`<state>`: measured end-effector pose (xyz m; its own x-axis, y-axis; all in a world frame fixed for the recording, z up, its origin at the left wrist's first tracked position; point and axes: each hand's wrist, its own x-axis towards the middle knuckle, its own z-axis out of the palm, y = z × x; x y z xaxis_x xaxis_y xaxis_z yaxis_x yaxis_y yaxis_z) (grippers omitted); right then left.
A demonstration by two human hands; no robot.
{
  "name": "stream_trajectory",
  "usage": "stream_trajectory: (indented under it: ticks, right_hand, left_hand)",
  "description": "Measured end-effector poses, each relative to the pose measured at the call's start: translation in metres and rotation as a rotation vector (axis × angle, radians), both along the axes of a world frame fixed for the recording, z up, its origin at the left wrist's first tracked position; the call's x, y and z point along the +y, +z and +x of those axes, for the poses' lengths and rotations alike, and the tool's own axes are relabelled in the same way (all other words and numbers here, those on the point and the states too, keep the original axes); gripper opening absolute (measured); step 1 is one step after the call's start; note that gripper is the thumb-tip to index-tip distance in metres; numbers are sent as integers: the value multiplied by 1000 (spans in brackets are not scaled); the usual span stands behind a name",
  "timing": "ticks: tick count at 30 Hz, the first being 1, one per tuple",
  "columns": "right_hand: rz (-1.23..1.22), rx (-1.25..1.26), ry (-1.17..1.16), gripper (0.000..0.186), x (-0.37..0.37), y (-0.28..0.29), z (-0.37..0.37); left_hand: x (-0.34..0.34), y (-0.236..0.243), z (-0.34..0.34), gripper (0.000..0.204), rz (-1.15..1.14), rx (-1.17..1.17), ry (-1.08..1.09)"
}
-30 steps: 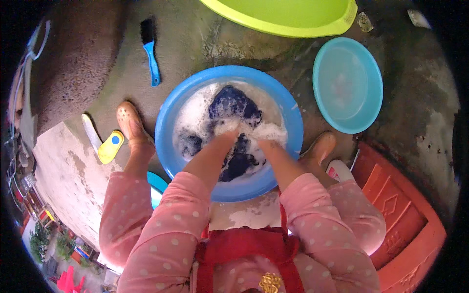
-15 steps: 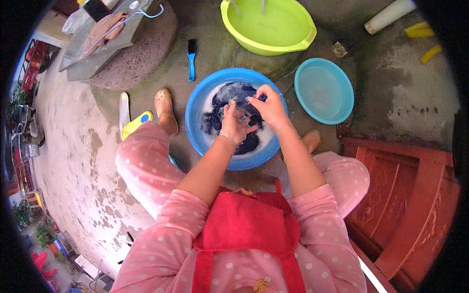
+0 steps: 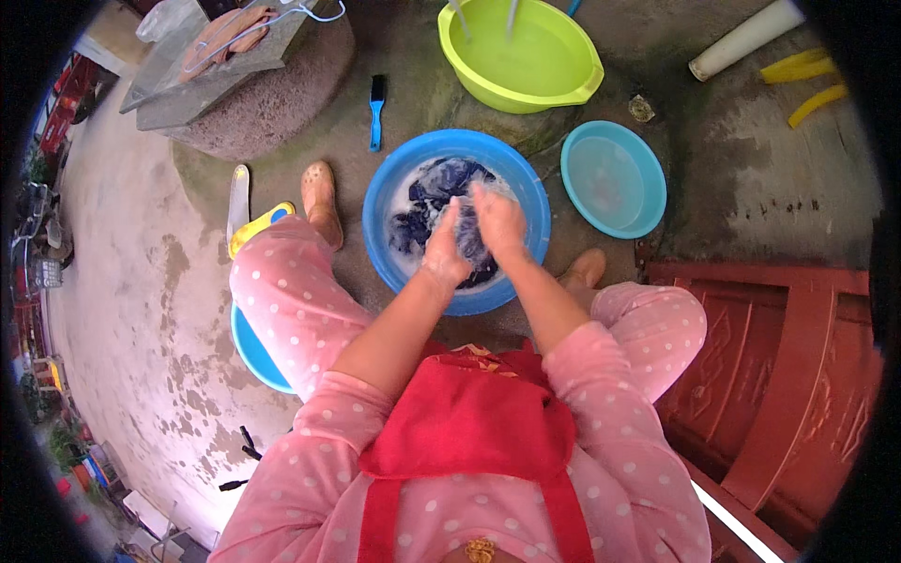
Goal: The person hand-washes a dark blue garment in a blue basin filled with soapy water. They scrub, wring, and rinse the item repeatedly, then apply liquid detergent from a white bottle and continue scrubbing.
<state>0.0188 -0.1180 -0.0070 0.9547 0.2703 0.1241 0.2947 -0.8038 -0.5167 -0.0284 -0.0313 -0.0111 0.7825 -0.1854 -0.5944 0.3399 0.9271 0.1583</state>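
Straight in front of me, a blue basin (image 3: pixel 375 220) holds soapy water and a dark blue cloth (image 3: pixel 450 178) that lies bunched and wet. Over its near part is my left hand (image 3: pixel 448 253), palm facing inward, with fingers stretched out and nothing gripped. My right hand (image 3: pixel 499 223) is close beside it, over the right side of the cloth. Motion smears its fingers, so whether they hold some cloth cannot be made out. White foam clings to both hands.
A green basin (image 3: pixel 516 98) of water stands beyond, with a turquoise basin (image 3: pixel 614 178) to the right. A blue brush (image 3: pixel 376 117) lies on the ground. Left are a stone slab (image 3: pixel 197 103) and a yellow-rimmed insole (image 3: pixel 258 230). Wooden red furniture (image 3: pixel 798 347) borders the right.
My right hand has drawn lower and its fingers, previously pinching dark cloth, are now blurred. My left hand has turned more upright with its fingers closer together. The view has shifted slightly.
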Motion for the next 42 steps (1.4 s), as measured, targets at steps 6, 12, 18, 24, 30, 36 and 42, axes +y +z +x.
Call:
stream_trajectory:
  ticks: [6,12,18,24,30,36,42]
  right_hand:
    - [314,-13,164,26,24,-4,-32]
    - [215,111,-74,34,23,-7,-2]
    - [203,242,-276,38,11,-30,9]
    - [328,-54,101,29,15,-13,-32]
    - [149,78,-86,36,14,0,-25]
    - [28,129,-180,41,7,22,-22]
    - [945,443,-221,42,-28,10,-3]
  left_hand:
    - [17,-125,8,30,150,-607,-53]
    - [19,-108,19,31,-383,-423,-70]
    - [-10,-18,12,37,-45,206,30]
    - [-5,-29,18,31,-27,228,27]
    - [7,-45,5,32,-27,-2,-16]
    - [-9,-20,8,40,78,223,-71]
    - [3,18,12,67,244,-18,-322]
